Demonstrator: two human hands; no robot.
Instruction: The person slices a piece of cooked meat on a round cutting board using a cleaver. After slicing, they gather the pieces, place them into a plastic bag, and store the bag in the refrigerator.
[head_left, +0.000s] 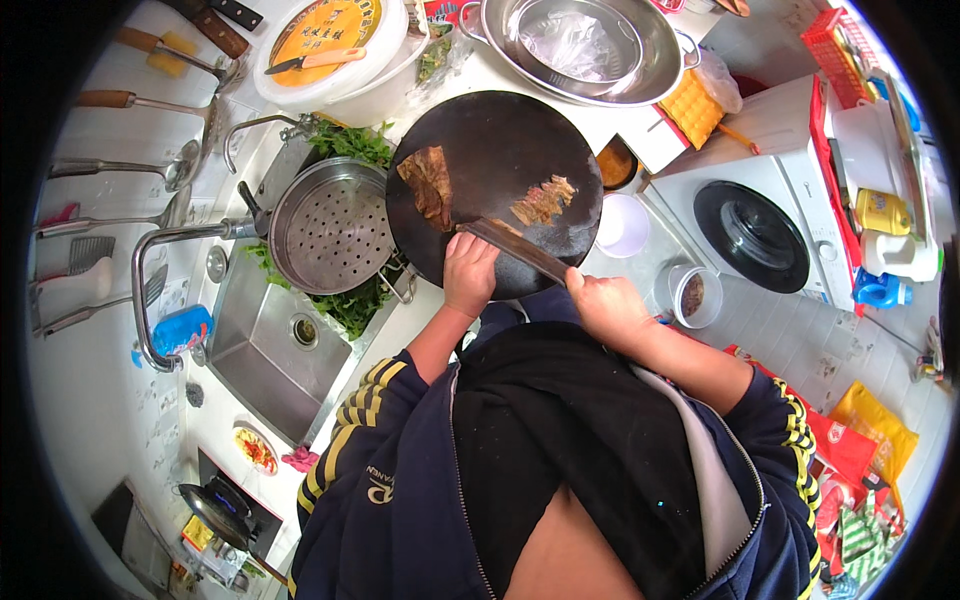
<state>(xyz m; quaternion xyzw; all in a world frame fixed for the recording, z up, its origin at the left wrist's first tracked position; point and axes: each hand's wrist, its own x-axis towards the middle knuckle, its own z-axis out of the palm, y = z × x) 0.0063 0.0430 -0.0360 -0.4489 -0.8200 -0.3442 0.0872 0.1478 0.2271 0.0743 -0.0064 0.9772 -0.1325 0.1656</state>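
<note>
A round dark chopping board lies before me. My right hand grips the handle of a dark-bladed kitchen knife, whose blade reaches left over the board. My left hand rests at the board's near edge, its fingers against the blade's far end; whether they pinch food there is hidden. A brown, wrinkled piece of food, perhaps cured meat, lies on the board's left. Thin slices lie in a pile on the right, beyond the blade, with one slice close to the knife.
Left of the board, a perforated steel steamer pan stands over leafy greens beside a steel sink with a curved faucet. Large steel basins stand beyond the board. At right are a white bowl and a washing machine.
</note>
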